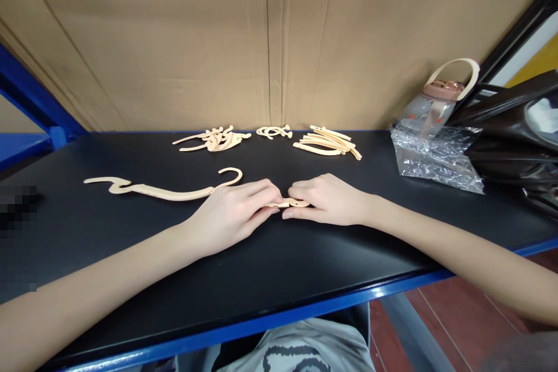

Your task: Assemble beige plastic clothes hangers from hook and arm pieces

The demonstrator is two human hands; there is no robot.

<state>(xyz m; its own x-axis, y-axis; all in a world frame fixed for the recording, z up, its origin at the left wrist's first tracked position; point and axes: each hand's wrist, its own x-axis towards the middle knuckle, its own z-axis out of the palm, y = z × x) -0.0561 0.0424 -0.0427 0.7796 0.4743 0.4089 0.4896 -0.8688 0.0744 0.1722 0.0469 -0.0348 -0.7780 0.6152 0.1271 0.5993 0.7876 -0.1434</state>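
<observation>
My left hand (pixel 233 212) and my right hand (pixel 329 200) meet at the middle of the black table (pixel 131 256), fingertips together on a small cream plastic piece (pixel 291 204). Both hands pinch it and rest on the tabletop. A long cream hanger part (pixel 161 189) with a hook lies flat, reaching left from my left hand. The hook curls just above my left knuckles. Whether the small piece joins the long part is hidden by my fingers.
Three piles of cream plastic parts lie near the back: curved pieces (pixel 215 139), small hooks (pixel 274 131), long strips (pixel 326 142). A water bottle (pixel 436 99), a clear plastic bag (pixel 433 157) and a dark bag (pixel 514 139) sit at right. Cardboard (pixel 261 40) backs the table.
</observation>
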